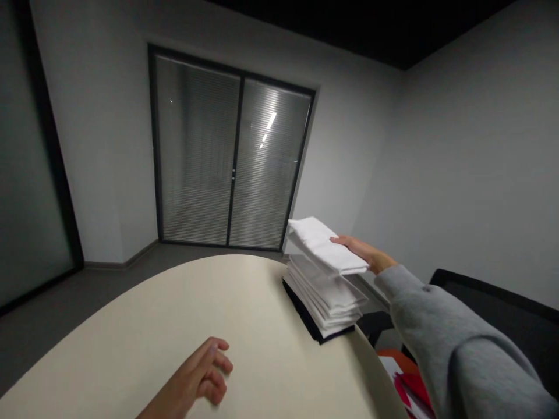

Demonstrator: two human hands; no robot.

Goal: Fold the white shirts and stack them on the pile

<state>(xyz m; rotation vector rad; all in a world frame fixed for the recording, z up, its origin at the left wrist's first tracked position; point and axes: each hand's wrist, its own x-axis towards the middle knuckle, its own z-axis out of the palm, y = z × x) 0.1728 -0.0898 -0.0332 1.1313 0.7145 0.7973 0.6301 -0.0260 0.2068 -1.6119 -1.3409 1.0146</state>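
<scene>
At the table's right edge, a stack of folded white cloths (321, 297) rests on a black folded piece (311, 320). My right hand (360, 250) grips the far-right side of the topmost folded white cloth (325, 241), thumb on top and the other fingers hidden beneath. That cloth is raised at the near side, with a gap under it; whether it still touches the stack at the back I cannot tell. Over the bare tabletop at lower centre, my left hand (205, 372) holds nothing, its fingers loosely bent and apart.
The round cream table (183, 314) curves away ahead. A black mesh chair (493, 314) stands on the right, with red, orange and white items (408, 378) beside the table edge, partly behind my sleeve. Beyond are glass doors with blinds (231, 157) and grey walls.
</scene>
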